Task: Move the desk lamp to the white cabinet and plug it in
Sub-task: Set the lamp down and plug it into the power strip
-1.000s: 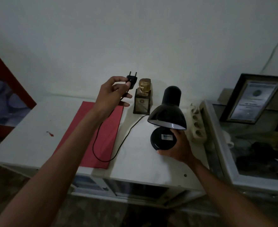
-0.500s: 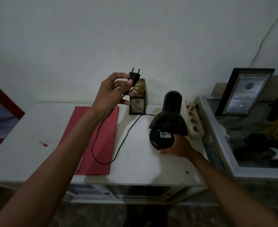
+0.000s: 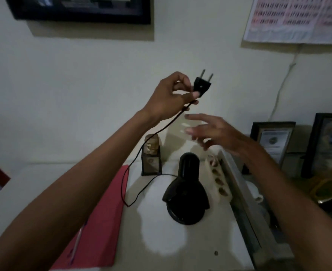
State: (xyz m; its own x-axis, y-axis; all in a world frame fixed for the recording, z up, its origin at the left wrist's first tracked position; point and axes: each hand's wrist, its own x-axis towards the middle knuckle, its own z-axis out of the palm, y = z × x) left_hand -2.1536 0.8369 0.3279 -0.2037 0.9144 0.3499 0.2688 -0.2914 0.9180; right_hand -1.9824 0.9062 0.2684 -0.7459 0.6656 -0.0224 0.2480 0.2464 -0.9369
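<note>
Currently left hand [image 3: 171, 94] raised, pinching plug [image 3: 260, 86] prongs-up; right hand [image 3: 216, 132] spread, empty, above desk lamp [image 3: 186, 190]

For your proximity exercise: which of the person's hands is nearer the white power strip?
Right. The right hand hovers open just above the power strip; the left hand holds the plug higher up.
</note>
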